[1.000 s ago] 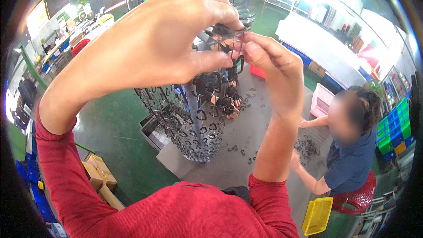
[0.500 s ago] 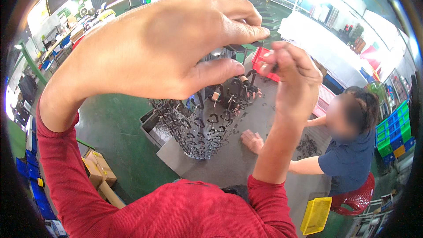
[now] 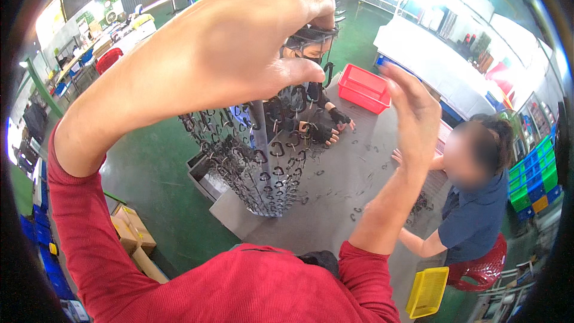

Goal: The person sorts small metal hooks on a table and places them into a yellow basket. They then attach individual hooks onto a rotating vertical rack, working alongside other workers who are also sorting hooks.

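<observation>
The left hand (image 3: 239,42) is raised close to the camera at about 11 o'clock, thumb and fingers pinched together at the top of the hanging rack (image 3: 257,161), a tall grey post hung all round with small dark hooked clips. Whether a clip sits between those fingertips cannot be told; they cover the spot.

Half a second ago the right hand (image 3: 412,113) was pinched tight beside the left, both working at the same point on the rack's top. Now it has drawn away toward 2 o'clock and its fingers are spread, with nothing in them. That reads as a clip just hung or let go, leaving the left hand alone at the rack.

The rack stands at the near edge of the grey worktop (image 3: 347,179), just right of 9 o'clock from the picture's centre. Loose clips (image 3: 359,209) lie scattered across the worktop toward 3 o'clock. A red bin (image 3: 363,88) sits at the far side near 1 o'clock. A seated person in a blue shirt (image 3: 472,215) reaches onto the worktop from 4 o'clock, and a yellow basket (image 3: 427,291) rests on the green floor (image 3: 155,173) at 5 o'clock.
</observation>
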`<state>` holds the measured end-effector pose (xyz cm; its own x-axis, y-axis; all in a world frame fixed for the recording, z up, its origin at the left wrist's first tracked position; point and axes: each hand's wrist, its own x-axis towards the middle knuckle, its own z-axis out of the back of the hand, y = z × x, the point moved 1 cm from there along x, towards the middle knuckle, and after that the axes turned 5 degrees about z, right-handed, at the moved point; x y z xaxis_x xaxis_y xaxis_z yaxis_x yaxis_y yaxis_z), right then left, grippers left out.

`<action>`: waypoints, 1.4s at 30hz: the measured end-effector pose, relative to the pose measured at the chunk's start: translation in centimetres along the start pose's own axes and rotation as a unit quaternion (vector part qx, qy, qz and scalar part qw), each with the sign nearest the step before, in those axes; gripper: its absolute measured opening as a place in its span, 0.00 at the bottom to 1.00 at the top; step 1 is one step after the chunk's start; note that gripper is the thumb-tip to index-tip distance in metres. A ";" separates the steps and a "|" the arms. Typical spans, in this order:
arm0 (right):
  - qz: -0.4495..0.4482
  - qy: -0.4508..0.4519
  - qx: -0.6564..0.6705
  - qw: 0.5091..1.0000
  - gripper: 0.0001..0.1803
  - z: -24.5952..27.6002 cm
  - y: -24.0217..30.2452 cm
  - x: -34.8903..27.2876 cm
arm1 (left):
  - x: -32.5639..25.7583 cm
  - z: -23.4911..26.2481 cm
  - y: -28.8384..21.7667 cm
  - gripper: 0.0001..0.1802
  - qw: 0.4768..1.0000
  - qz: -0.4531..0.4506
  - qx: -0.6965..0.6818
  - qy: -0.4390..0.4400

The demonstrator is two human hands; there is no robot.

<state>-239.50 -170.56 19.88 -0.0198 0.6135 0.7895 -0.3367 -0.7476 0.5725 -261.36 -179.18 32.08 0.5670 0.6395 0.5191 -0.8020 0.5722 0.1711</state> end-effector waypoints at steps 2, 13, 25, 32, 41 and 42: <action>0.008 0.060 0.181 0.982 0.12 -3.1 2.7 0.6 | -0.1 -0.1 0.8 0.25 0.999 -0.030 0.000 0.014; -0.023 0.096 0.418 0.903 0.06 -4.9 4.2 2.0 | -1.1 -0.1 1.3 0.28 0.993 -0.085 -0.071 0.032; -0.002 0.011 0.412 0.911 0.06 -3.1 4.1 0.3 | -0.7 -0.2 -0.3 0.30 0.992 -0.101 -0.056 0.049; -0.052 -0.078 0.270 0.958 0.09 1.8 -0.2 -0.7 | -1.3 -0.8 0.3 0.29 0.997 -0.063 -0.031 0.025; 0.011 -0.040 -0.133 0.990 0.14 2.0 -0.9 -0.6 | 0.1 -0.9 0.4 0.26 0.998 -0.007 -0.052 -0.036; 0.019 -0.005 0.025 0.999 0.14 0.3 0.5 -0.5 | 0.0 -0.9 0.5 0.25 0.998 -0.015 -0.045 -0.040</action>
<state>-239.40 -171.33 19.90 -0.0225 0.5813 0.8134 -0.2880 -0.7829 0.5515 -261.57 -178.45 31.44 0.5718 0.5802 0.5800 -0.7622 0.6372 0.1139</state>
